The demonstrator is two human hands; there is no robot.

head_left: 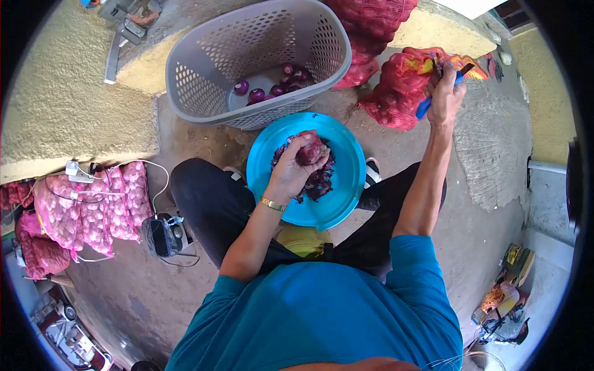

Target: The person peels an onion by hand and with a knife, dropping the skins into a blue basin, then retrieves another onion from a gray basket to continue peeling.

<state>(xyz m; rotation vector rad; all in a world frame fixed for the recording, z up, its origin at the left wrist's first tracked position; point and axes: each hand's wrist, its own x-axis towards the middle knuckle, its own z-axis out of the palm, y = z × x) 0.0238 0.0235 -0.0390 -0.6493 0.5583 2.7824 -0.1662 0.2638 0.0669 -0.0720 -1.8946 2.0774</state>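
My left hand point(289, 175), with a gold watch at its wrist, is wrapped round a red onion point(310, 148) above the blue basin point(353, 162). Dark onion skins point(319, 184) lie in the basin beneath it. My right hand point(445, 99) reaches out to the right beside a red mesh sack point(396, 93), its fingers closed on a blue-handled knife point(424, 107) whose dark blade tip shows beyond the hand. The grey perforated basket point(180, 112) stands just beyond the basin, with several peeled purple onions point(256, 95) on its bottom.
More red mesh sacks point(371, 32) stand behind the basket. At the left are pink net bags of garlic point(93, 201), a white cable and a small device point(164, 235) on the floor. Assorted items point(504, 303) lie by the right wall.
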